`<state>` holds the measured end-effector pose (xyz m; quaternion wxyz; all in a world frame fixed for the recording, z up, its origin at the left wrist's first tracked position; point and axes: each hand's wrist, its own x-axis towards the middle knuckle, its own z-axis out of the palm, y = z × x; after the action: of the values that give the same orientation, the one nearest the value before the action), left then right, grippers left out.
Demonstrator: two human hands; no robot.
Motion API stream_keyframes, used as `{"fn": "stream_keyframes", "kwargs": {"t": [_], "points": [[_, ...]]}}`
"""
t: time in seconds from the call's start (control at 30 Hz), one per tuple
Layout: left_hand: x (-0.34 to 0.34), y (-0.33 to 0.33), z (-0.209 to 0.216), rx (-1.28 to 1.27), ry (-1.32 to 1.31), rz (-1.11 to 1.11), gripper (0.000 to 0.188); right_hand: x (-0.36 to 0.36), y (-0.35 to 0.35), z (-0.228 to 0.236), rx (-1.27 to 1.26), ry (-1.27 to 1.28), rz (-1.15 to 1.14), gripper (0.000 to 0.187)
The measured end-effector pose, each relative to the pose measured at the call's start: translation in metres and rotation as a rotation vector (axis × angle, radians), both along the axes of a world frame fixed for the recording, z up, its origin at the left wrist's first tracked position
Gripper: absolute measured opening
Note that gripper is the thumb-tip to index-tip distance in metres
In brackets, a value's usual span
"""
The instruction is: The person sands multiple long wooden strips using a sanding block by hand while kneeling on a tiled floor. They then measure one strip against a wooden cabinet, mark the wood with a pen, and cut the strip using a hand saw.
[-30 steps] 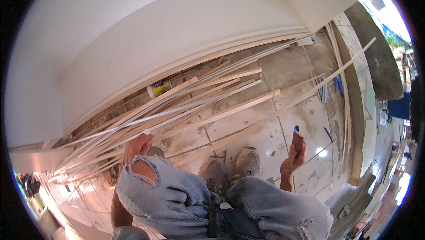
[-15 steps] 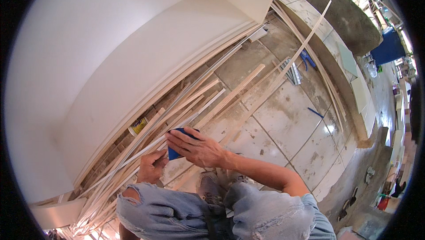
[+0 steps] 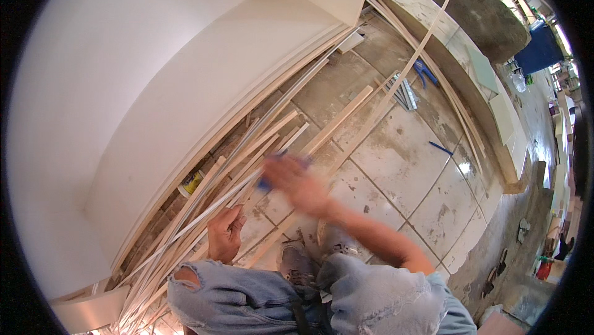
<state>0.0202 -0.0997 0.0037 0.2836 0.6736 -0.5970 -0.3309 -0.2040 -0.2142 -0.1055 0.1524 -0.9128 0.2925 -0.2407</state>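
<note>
Your right hand (image 3: 292, 180), blurred, holds a blue sheet (image 3: 265, 184) by the strip pile (image 3: 213, 209), presumably palm-backed for support; your left hand (image 3: 225, 233) curls beside that pile, whether gripping anything I can't tell.

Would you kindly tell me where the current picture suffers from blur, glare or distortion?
Head view: the right hand and blue sheet look motion-blurred, the left hand sharper; glare spots the floor tiles; fisheye distortion seemingly bows the white panel.
</note>
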Motion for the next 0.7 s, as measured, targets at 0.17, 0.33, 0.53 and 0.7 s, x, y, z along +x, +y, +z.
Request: {"fn": "stream_keyframes", "kwargs": {"t": [0.17, 0.33, 0.53, 0.7], "points": [[0.009, 0.009, -0.020, -0.104, -0.020, -0.007, 0.029, -0.016, -0.009, 0.021, 0.069, -0.135, 0.111, 0.061], [0.002, 0.011, -0.014, -0.022, -0.064, 0.003, 0.027, -0.136, -0.137, 0.029, -0.195, 0.115, -0.421, 0.050], [-0.004, 0.004, -0.017, -0.216, -0.184, 0.042, 0.025, 0.014, -0.010, 0.039, 0.107, -0.018, -0.113, 0.046], [-0.003, 0.012, -0.007, -0.282, -0.268, 0.107, 0.025, 0.025, -0.005, 0.050, 0.057, -0.166, 0.049, 0.047]]}}
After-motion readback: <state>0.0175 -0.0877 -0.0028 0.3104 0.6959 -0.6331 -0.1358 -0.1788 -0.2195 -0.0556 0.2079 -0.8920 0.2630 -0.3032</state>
